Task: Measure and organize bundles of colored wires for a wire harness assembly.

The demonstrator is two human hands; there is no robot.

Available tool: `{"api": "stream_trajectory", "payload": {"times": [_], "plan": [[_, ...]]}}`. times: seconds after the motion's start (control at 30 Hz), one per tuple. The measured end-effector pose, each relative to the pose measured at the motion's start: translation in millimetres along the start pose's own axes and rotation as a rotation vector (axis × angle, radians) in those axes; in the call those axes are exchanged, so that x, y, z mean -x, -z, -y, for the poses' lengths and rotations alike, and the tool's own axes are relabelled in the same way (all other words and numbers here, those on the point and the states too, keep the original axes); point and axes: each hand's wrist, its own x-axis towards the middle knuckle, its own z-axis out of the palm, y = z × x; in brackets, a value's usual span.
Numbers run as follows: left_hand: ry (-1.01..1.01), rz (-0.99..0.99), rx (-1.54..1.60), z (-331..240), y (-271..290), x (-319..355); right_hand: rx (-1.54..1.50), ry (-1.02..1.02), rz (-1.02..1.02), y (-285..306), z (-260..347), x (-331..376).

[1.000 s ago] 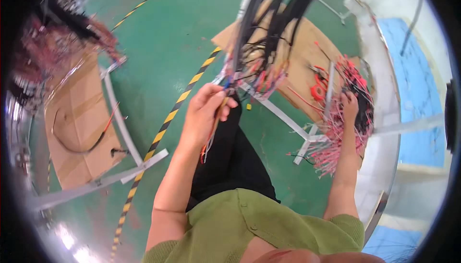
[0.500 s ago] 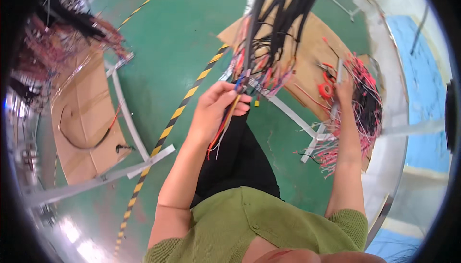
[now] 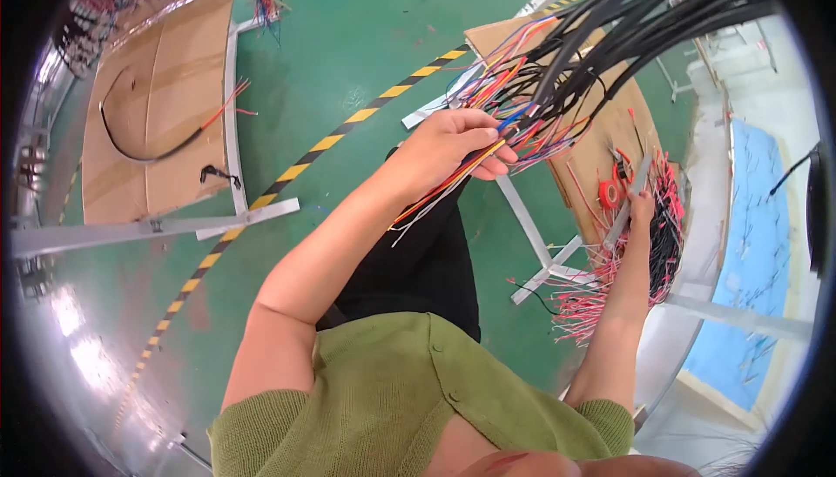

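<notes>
Pinched in my left hand point(image 3: 466, 144) is the end of a black cable, whose red, yellow and white wires point(image 3: 440, 188) fan out below the fingers. Beyond that hand hangs a thick bundle of black cables point(image 3: 649, 24), with many coloured wire ends point(image 3: 514, 77) spreading from it. My right hand point(image 3: 642, 207) is by a grey metal bar point(image 3: 623, 220) on the right, beside a heap of black cables with red and pink wire ends point(image 3: 666, 233). Its fingers look curled; what they hold is hidden. A roll of red tape point(image 3: 609, 194) lies just left of it.
A cardboard-covered rack point(image 3: 579, 181) stands under the bundle, with a red-handled tool point(image 3: 621, 165) on it. Another cardboard-topped rack point(image 3: 174, 68) at the left carries a single cable point(image 3: 157, 159). Striped floor tape point(image 3: 348, 124) crosses the green floor. A blue board point(image 3: 749, 242) is at the right.
The view has shifted and turned. The black cable bundle now stretches toward the upper right. My left hand still holds the cable end; my right hand remains by the metal bar.
</notes>
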Motion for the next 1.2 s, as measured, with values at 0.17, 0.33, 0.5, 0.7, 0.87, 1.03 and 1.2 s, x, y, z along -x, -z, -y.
{"api": "stream_trajectory", "payload": {"times": [0.17,0.33,0.5,0.7,0.87,1.03,1.2], "plan": [[-0.006,0.002,-0.043,0.5,5.5,1.2,-0.169,-0.055,-0.02,4.5,32.0,16.4],[-0.025,0.066,-0.099,1.2,6.5,-2.4,-0.223,-0.062,-0.229,30.2,15.4,17.9],[-0.018,0.039,-0.09,5.0,9.7,-5.1,-0.934,-0.109,-0.274,73.5,94.4,78.7],[-0.018,0.039,0.035,8.9,0.1,-10.8,-1.065,0.021,-0.09,120.7,281.7,269.1],[-0.055,-0.001,0.109,16.3,-7.4,-11.7,-1.122,0.342,0.426,107.9,359.9,361.9],[-0.142,-0.086,0.202,20.9,-10.8,-8.3,-1.121,0.348,0.47,101.5,373.4,368.3],[-0.158,-0.091,0.191,21.6,-11.1,-4.5,-1.082,0.306,0.507,102.7,378.0,370.7]]}}
